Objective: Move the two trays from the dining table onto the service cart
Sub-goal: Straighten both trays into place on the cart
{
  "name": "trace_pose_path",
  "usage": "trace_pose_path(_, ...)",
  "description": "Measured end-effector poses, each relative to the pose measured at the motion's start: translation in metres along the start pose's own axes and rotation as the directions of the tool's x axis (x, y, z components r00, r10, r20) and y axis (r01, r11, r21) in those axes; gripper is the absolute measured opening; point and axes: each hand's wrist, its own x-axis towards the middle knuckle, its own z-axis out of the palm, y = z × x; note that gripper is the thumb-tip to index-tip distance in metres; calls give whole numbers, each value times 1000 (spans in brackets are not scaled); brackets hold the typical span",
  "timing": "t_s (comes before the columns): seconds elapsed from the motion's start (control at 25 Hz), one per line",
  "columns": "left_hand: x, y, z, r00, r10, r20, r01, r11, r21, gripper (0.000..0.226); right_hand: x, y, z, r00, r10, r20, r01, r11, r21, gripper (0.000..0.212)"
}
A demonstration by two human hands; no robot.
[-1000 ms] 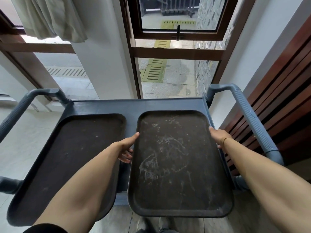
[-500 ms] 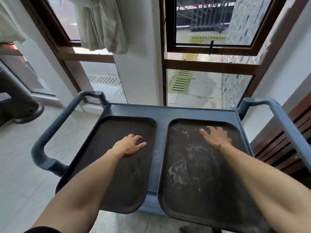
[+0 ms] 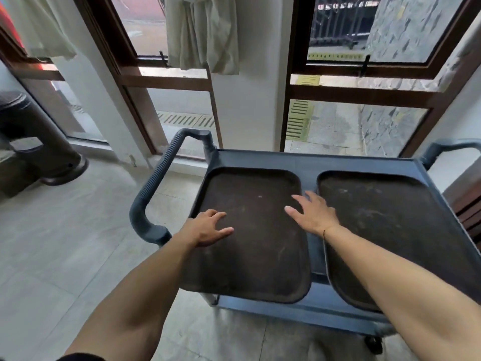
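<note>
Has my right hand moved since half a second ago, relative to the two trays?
Yes. The right hand has shifted left, off the right tray, and now spreads over the left tray's right edge.

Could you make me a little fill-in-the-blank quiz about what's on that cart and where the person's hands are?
1. The grey plastic service cart carries ____ dark brown rectangular trays side by side.
2. The left hand and the right hand are both spread over the ____ tray.
3. The right tray looks more ____ than the other.
4. Behind the cart, a pale curtain hangs at a ____-framed window.

Missing words: two; left; scuffed; wood
</note>
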Motion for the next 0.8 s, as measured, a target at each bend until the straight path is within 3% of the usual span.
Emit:
trace_pose_path(0.32,-7,-48,33,985,155,77,-156,988,10,79,-56,-49,53,996,-35,79,39,998,-46,70)
trace_pose_path(0.52,-18,-55,51,973,216,85,-217,976,2,81,-79,-59,78,977,-96,193,109,993,-55,90)
trace_pose_path(0.8,-51,-63,85,926,353,136,-364,929,65,112,-107,-55,122,937,-132,323,194,966,-169,105)
